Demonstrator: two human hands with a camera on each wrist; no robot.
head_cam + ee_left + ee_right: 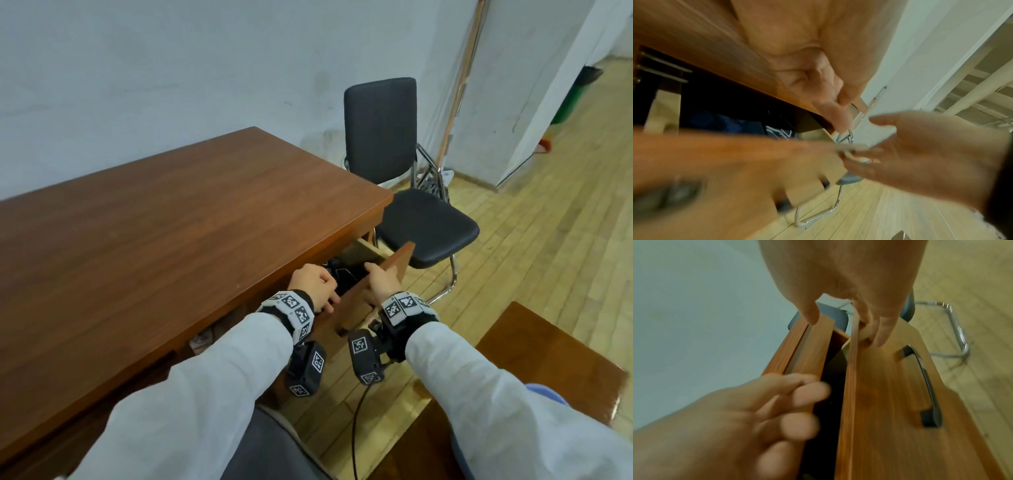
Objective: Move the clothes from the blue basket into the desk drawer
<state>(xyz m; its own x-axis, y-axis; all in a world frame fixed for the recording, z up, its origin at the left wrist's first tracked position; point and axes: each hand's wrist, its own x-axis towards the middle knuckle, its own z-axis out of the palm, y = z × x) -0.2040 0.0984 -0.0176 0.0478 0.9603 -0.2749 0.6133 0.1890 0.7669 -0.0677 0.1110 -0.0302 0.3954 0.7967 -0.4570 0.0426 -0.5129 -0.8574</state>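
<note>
The desk drawer point(399, 262) stands partly open under the right end of the brown desk point(171, 240). Dark clothes with a white print point(346, 274) point(781, 132) lie inside it. My right hand point(373, 274) point(844, 327) lays straight fingers point(879, 334) on the outer face of the drawer front point(879, 402), with the thumb over the gap. My left hand point(329, 291) point(801, 405) hovers over the gap by the desk edge, fingers loosely curled and holding nothing. A pale blue edge point(544, 394), perhaps the basket, shows behind my right sleeve.
A black chair with a chrome frame point(424, 226) stands just beyond the drawer, close to its far end. The drawer front carries a dark bar handle point(925, 386). A low wooden surface point(534, 356) sits at the lower right. Wood flooring stretches to the right.
</note>
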